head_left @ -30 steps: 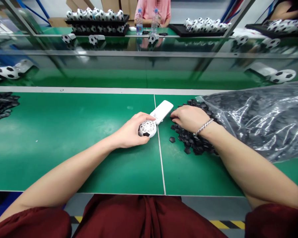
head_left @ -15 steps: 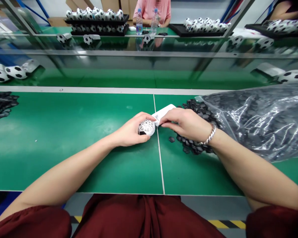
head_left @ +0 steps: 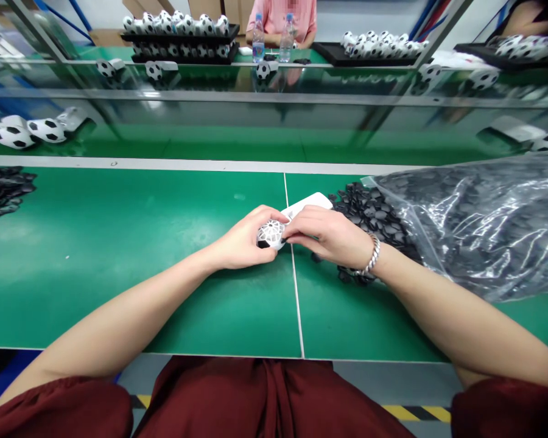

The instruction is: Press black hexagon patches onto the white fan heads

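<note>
Hands (head_left: 243,243) (head_left: 335,234) on white latticed ball (head_left: 269,232)

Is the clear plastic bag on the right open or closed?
Open: black pieces lie spilled from the end of the plastic bag onto the green table, beside the right hand.
</note>
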Motion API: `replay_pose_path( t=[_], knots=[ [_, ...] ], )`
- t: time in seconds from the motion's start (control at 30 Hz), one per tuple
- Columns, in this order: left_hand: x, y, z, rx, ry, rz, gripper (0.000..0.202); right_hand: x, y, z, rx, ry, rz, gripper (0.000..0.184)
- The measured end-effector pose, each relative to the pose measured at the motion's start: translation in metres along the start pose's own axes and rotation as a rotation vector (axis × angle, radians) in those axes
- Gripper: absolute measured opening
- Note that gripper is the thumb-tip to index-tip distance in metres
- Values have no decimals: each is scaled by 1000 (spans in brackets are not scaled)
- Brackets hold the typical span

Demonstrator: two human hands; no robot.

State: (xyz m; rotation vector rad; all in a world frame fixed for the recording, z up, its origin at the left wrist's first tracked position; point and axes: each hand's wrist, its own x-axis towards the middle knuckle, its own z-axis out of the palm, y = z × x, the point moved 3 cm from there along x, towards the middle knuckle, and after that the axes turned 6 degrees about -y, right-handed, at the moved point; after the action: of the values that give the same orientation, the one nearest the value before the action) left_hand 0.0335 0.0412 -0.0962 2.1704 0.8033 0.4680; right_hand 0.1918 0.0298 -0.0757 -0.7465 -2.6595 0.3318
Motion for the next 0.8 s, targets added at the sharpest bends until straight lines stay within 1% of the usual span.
replay_pose_path(
  t=[0.13, 0.4, 0.5, 0.8],
  knots=[
    [0, 0, 0, 0, 0, 3, 44, 0, 1, 0, 65, -19, 31, 8],
    [1, 0, 1, -7, 39, -2, 39, 0, 3, -1, 125, 30, -21, 9],
    [1, 0, 1, -7, 50, -11, 38, 1, 4, 0, 152, 24, -22, 9],
    [1, 1, 2, 2, 69, -4, 36, 1, 7, 5, 182, 36, 53, 4]
  ],
)
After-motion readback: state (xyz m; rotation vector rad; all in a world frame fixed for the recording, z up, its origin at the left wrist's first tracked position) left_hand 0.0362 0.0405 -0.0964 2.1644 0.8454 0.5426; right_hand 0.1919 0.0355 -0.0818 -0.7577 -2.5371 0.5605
